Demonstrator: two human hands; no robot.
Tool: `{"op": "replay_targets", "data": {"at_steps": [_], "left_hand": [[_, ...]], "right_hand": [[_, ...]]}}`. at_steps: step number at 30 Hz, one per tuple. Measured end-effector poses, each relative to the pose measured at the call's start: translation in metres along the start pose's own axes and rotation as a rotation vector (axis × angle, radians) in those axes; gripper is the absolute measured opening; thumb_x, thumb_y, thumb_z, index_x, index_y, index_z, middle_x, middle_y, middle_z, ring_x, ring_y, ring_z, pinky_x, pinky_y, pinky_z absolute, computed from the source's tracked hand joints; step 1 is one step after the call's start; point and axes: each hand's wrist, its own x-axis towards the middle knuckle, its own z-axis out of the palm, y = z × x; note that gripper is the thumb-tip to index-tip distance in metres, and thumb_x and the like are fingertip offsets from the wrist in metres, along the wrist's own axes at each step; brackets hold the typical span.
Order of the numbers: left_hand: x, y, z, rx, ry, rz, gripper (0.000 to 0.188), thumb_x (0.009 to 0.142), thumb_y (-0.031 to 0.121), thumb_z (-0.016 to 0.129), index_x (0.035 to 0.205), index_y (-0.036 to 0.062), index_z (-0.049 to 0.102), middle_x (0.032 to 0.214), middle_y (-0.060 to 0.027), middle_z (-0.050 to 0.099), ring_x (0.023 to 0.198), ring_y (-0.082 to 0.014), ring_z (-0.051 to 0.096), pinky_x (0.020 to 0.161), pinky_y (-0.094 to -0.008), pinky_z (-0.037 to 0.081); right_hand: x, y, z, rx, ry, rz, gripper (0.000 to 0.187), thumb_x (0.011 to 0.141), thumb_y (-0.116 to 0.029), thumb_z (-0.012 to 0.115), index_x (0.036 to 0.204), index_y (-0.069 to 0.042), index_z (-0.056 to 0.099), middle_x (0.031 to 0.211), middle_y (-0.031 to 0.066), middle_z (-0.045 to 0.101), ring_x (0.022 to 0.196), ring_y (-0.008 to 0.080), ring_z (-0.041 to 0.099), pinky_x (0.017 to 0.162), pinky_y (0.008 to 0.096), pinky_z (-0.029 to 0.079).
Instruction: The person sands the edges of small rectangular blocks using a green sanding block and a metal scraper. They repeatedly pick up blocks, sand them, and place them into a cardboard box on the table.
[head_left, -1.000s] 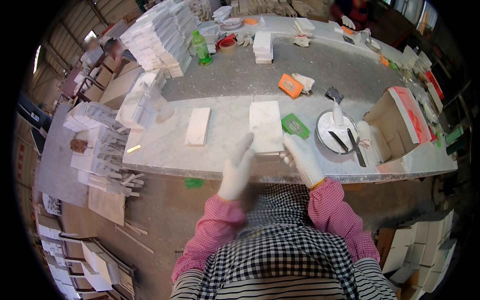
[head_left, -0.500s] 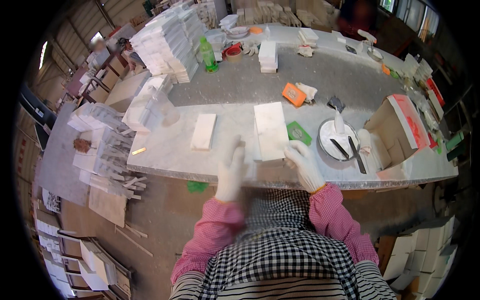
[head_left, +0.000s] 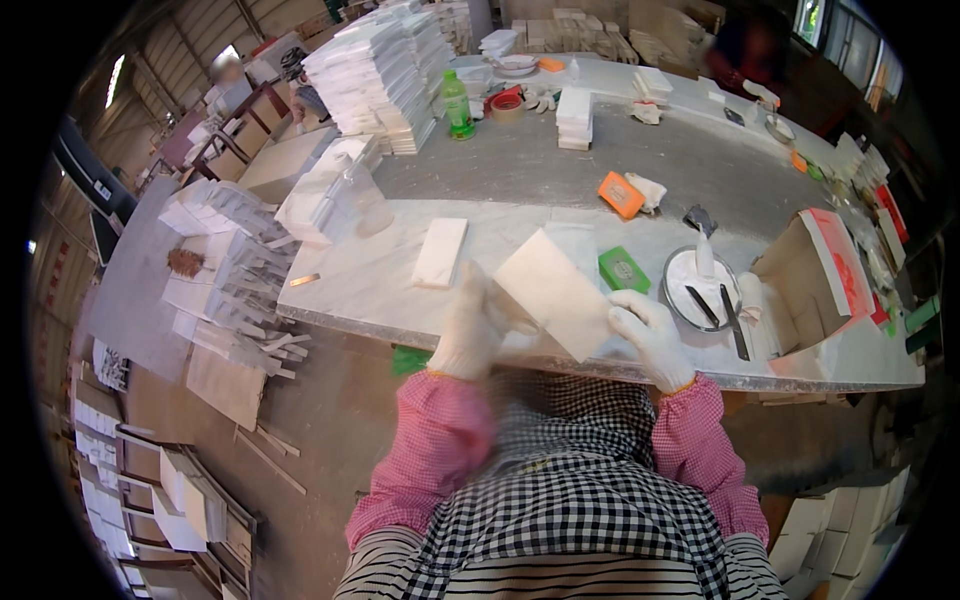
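Note:
A white marble tile is tilted above the near edge of the table, one corner pointing toward me. My right hand, in a white glove, pinches its right edge with thumb and fingers. Close by the tile's left corner is my left hand, gloved too; motion smears its fingers, and whether they touch the tile is unclear. Behind the held tile another pale slab lies partly hidden on the table. To its left rests a smaller white tile. A green block sits just beyond my right hand.
On the right stand a metal bowl of white paste with dark spatulas and an open cardboard box. Farther back are an orange block, a green bottle and tall tile stacks. Someone works at the far right.
The upper tile has been lifted and turned askew by my right hand, uncovering part of the slab beneath. My left hand has come closer to its left corner. The view has shifted slightly.

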Motion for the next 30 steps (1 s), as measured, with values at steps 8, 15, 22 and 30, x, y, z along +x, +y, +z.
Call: {"op": "replay_targets", "data": {"at_steps": [8, 15, 22, 30], "left_hand": [[-0.028, 0.011, -0.018, 0.461, -0.127, -0.255, 0.036, 0.095, 0.017, 0.069, 0.122, -0.0049, 0.065, 0.102, -0.0132, 0.073, 0.083, -0.0220, 0.073, 0.062, -0.0314, 0.059], [-0.038, 0.001, -0.007, 0.443, -0.264, -0.327, 0.034, 0.092, 0.014, 0.071, 0.122, -0.0029, 0.066, 0.091, -0.0092, 0.072, 0.076, -0.0162, 0.070, 0.061, -0.0265, 0.055], [-0.060, -0.011, 0.012, 0.577, -0.181, -0.289, 0.038, 0.090, 0.015, 0.067, 0.120, -0.0073, 0.069, 0.092, -0.0142, 0.076, 0.075, -0.0194, 0.074, 0.066, -0.0299, 0.060], [-0.075, -0.025, 0.033, 0.679, -0.351, -0.407, 0.018, 0.093, 0.013, 0.072, 0.102, -0.0031, 0.073, 0.087, -0.0060, 0.073, 0.077, -0.0120, 0.068, 0.068, -0.0262, 0.056]], "right_hand": [[0.001, -0.003, -0.010, -0.114, -0.044, -0.063, 0.026, 0.100, -0.017, 0.060, 0.113, 0.004, 0.069, 0.104, 0.0050, 0.070, 0.098, 0.0140, 0.063, 0.089, 0.0293, 0.049], [0.002, -0.008, -0.003, -0.271, 0.126, -0.133, 0.022, 0.099, -0.015, 0.061, 0.110, 0.000, 0.071, 0.102, 0.0076, 0.070, 0.092, 0.0221, 0.065, 0.084, 0.0322, 0.050], [-0.005, -0.022, 0.025, -1.079, 0.286, -0.593, 0.021, 0.085, -0.024, 0.069, 0.102, -0.012, 0.071, 0.107, 0.0067, 0.068, 0.101, 0.0285, 0.062, 0.088, 0.0453, 0.048], [-0.009, -0.043, 0.061, -0.931, 0.140, -0.566, 0.037, 0.086, -0.030, 0.070, 0.117, -0.010, 0.071, 0.107, 0.0096, 0.068, 0.112, 0.0318, 0.059, 0.097, 0.0468, 0.046]]}}
